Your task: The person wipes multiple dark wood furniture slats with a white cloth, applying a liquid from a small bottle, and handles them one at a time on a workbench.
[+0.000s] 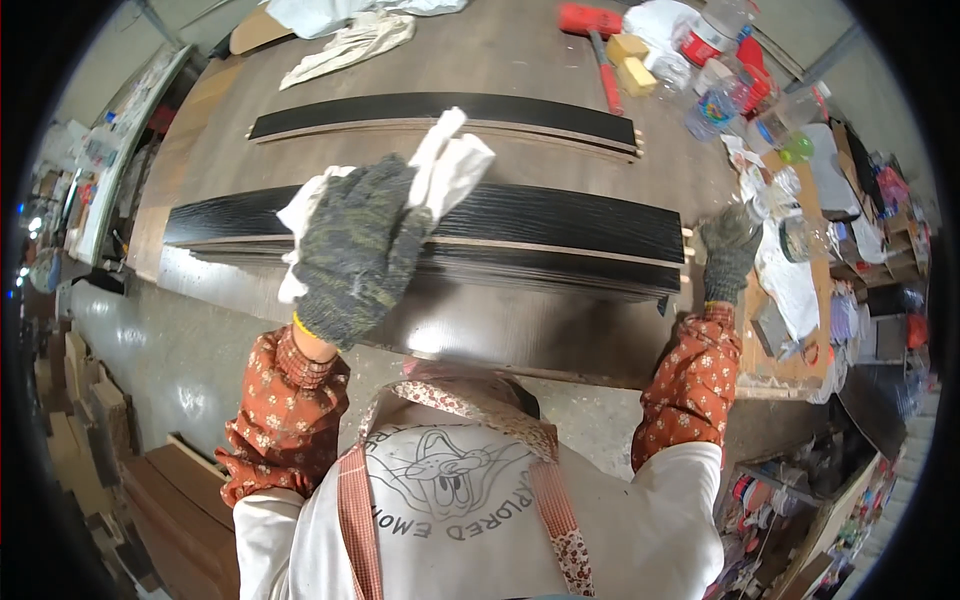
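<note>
My left hand (pixel 355 250), in a dark camouflage-patterned work glove, is closed on a white cloth (pixel 450 170) that sticks out on both sides of it. Hand and cloth lie over a long black wood-grained board (pixel 570 222), one of several stacked near the table's front edge. Pale dowel pins (pixel 688 250) stick out of the stack's right end. Just beyond those pins, my right hand (pixel 730 250) rests low in a matching glove. Its fingers point away and are partly hidden, so I cannot tell whether they grip anything.
Behind lies another black board pair (pixel 500 106) with dowel ends. A red mallet (pixel 603 65), yellow blocks (pixel 632 70) and plastic bottles (pixel 715 108) stand at the far right. A crumpled pale cloth (pixel 350 45) lies far left on the brown table (pixel 220 130).
</note>
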The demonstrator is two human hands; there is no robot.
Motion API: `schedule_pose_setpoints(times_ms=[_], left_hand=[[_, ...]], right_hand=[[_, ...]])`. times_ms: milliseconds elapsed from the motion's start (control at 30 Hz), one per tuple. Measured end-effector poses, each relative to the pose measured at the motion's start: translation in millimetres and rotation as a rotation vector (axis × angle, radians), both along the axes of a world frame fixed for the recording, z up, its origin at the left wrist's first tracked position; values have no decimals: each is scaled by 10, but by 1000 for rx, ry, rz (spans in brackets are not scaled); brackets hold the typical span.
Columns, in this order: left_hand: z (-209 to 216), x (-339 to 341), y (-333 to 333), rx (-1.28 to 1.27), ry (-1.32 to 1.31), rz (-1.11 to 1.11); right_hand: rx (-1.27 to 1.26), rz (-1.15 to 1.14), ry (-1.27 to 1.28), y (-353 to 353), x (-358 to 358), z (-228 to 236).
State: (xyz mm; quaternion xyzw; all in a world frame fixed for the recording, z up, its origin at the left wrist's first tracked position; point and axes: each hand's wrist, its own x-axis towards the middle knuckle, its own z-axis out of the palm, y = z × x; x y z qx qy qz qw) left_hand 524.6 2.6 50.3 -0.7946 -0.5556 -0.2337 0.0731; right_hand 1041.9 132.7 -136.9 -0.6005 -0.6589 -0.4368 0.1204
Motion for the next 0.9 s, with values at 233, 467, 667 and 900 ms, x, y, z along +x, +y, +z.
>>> schedule_pose_setpoints(times_ms=[233,467,667,900], left_hand=[[-20,229,-55,21,-21,-37],[-152,626,-35,273,89,-263],[-417,31,113,309,168,-95],[77,-856,-23,-26,-827,-510]], right_hand=[[-228,195,702,-372,-224,319],[355,379,1526,-1064,-974,1039],[19,596,1180,-1511,-2639,1879],[-332,1077,622,-1290,-4371,1979]])
